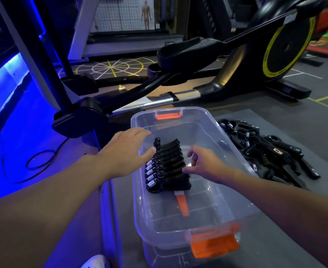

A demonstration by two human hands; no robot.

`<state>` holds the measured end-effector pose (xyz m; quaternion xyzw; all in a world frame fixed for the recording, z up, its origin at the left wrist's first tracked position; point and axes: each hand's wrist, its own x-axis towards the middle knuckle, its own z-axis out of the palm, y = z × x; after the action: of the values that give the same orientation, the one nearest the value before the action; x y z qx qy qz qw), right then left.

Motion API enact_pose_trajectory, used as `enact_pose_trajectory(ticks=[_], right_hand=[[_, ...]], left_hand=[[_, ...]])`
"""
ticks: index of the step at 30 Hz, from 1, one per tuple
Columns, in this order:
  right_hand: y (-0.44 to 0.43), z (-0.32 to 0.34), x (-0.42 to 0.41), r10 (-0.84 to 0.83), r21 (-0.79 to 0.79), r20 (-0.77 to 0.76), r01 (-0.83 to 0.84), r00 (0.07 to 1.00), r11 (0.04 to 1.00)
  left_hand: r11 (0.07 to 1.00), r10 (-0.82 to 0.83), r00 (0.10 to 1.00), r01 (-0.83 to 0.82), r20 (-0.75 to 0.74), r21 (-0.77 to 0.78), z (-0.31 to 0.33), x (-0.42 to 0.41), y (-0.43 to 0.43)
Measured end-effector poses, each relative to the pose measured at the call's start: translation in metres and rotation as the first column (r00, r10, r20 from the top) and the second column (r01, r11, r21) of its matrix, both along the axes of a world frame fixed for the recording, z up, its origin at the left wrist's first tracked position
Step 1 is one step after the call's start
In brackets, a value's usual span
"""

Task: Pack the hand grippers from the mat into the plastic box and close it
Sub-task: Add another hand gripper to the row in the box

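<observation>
A clear, smooth plastic box with orange latches point(213, 122) holds a tidy row of black curved-handled hand grippers with silver coil springs point(169, 167) against its left wall; a loose pile of black grippers point(265, 151) lies right on the grey mat point(275, 219). The left hand point(124, 149), fingers straight, thumbs the row. The right hand's point(205, 163) bent fingertips touch the handle ends, and I cannot tell whether they pinch.

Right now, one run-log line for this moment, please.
phase: packing | plastic box: open | inside: row of hand grippers | left hand: open, beside row | right hand: fingertips on row | mat: pile of hand grippers unpacked

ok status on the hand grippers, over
Left hand open, right hand unclear, both at the row in the plastic box. Pile unpacked on the mat.
</observation>
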<state>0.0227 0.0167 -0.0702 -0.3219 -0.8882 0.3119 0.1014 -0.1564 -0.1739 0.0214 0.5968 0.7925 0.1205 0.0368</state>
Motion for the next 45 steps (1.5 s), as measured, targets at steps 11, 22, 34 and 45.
enact_pose_trajectory(ticks=[11, 22, 34, 45], right_hand=[[0.03, 0.082, 0.076, -0.321, -0.051, -0.415, 0.33, 0.852, 0.943], [0.067, 0.007, 0.22, -0.558, 0.038, 0.002, 0.558, 0.83, 0.829], [0.084, -0.099, 0.228, -0.605, -0.172, -0.01, 0.594, 0.796, 0.786], [0.09, -0.119, 0.22, -0.668, -0.199, 0.014, 0.657, 0.744, 0.727]], left_hand=[[0.985, -0.124, 0.991, 0.117, 0.056, 0.126, 0.015, 0.088, 0.074], [0.955, -0.289, 0.957, 0.287, 0.022, 0.07, 0.006, 0.157, 0.115], [0.948, -0.319, 0.947, 0.318, -0.043, -0.019, -0.021, 0.165, 0.135], [0.946, -0.322, 0.947, 0.322, 0.008, -0.036, -0.024, 0.164, 0.14]])
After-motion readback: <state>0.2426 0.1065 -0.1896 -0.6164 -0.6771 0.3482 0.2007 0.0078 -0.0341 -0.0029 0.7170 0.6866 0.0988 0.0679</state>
